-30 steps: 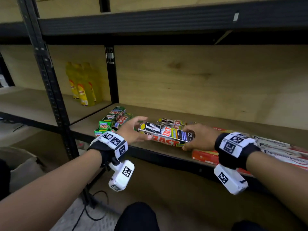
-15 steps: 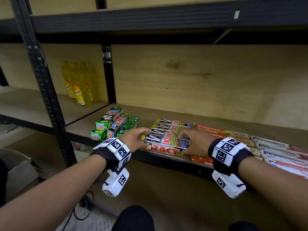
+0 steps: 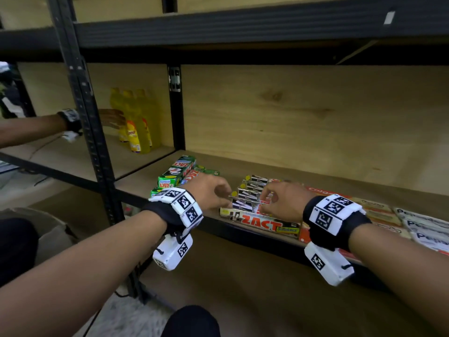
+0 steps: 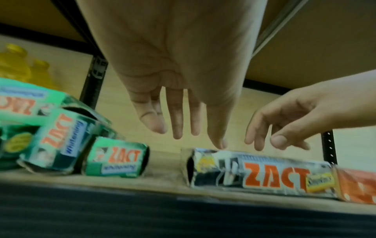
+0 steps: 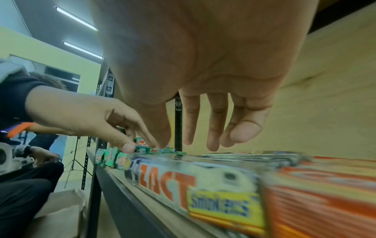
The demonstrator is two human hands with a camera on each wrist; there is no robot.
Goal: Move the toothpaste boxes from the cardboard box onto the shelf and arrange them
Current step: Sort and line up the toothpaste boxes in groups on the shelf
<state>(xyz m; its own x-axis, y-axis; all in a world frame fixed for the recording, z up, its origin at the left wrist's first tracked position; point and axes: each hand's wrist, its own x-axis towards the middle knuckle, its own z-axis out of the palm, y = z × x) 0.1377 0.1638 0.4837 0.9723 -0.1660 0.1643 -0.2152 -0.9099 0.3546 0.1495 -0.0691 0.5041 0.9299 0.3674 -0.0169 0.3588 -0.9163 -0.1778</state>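
Note:
Several black-and-silver ZACT toothpaste boxes (image 3: 263,224) lie in a row at the front of the wooden shelf (image 3: 328,175). My left hand (image 3: 224,193) hovers over the row's left end, fingers straight and empty. My right hand (image 3: 268,199) hangs over the right end, fingers relaxed, holding nothing. In the left wrist view my left hand (image 4: 187,134) has its fingertips just above the front ZACT box (image 4: 262,174), which may be touched. My right hand (image 5: 203,142) is likewise open above that box (image 5: 183,180). The cardboard box (image 3: 49,231) sits low at the left.
Green ZACT boxes (image 3: 175,173) are piled left of the row. Red Colgate boxes (image 3: 323,192) and white Pepsodent boxes (image 3: 424,228) lie to the right. Yellow bottles (image 3: 134,122) stand in the left bay, where another person's hand (image 3: 112,118) reaches. A black upright post (image 3: 176,113) divides the bays.
Both hands set the black ZACT box down onto the row and let go of it. Another person's arm has come into view at the left by the yellow bottles.

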